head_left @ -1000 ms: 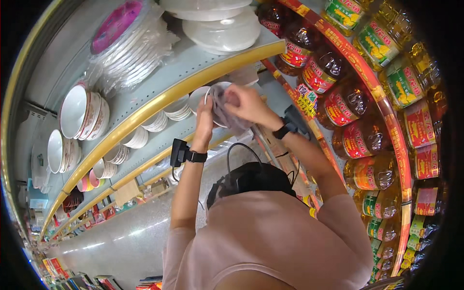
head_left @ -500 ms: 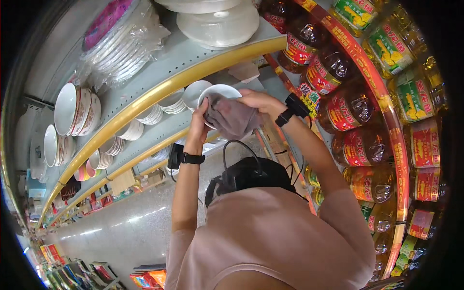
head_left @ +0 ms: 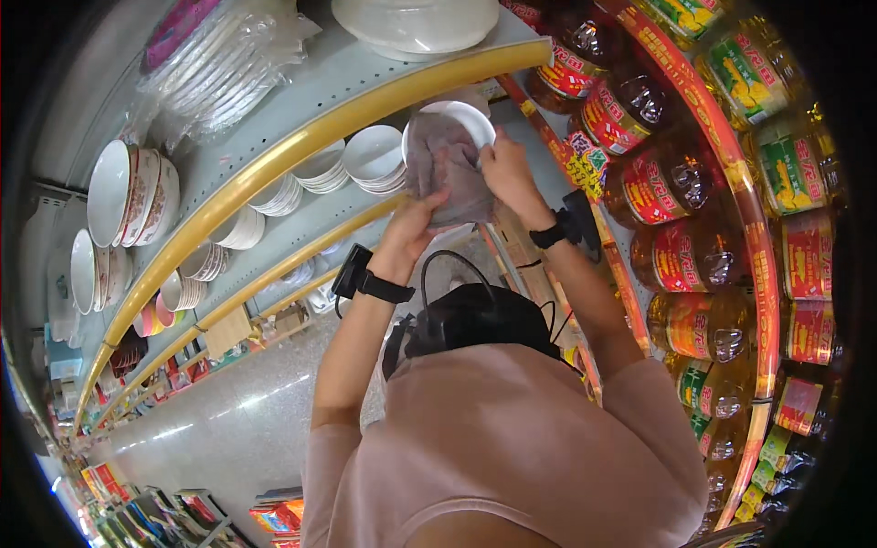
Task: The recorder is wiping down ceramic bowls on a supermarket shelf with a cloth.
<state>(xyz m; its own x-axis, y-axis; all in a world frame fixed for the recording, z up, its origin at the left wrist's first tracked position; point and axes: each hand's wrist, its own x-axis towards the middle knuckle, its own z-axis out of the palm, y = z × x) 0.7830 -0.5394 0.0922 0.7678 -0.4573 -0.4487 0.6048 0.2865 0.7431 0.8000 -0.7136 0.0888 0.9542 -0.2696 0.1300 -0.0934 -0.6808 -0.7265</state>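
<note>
My right hand (head_left: 512, 173) is closed on the right rim of a white bowl (head_left: 473, 117), which is held up in front of the shelf. A greyish-mauve cloth (head_left: 448, 187) lies over the bowl's inside and hangs down toward me. My left hand (head_left: 413, 224) grips the lower left part of this cloth, with its thumb on top; some of its fingers are hidden. Just left of the held bowl, a stack of white bowls (head_left: 375, 153) stands on the shelf.
Above is a grey shelf with a yellow edge strip (head_left: 301, 142), holding patterned bowls (head_left: 137, 196), plastic-wrapped plates (head_left: 228, 73) and a large white dish (head_left: 416, 23). Several oil bottles (head_left: 653, 187) line the right side behind a red-and-gold strip (head_left: 740, 183). Grey floor (head_left: 247, 406) lies below.
The bowl and cloth have moved right and slightly up. My left hand has shifted from the bowl's left rim to the cloth's lower part. My right hand now grips the right rim.
</note>
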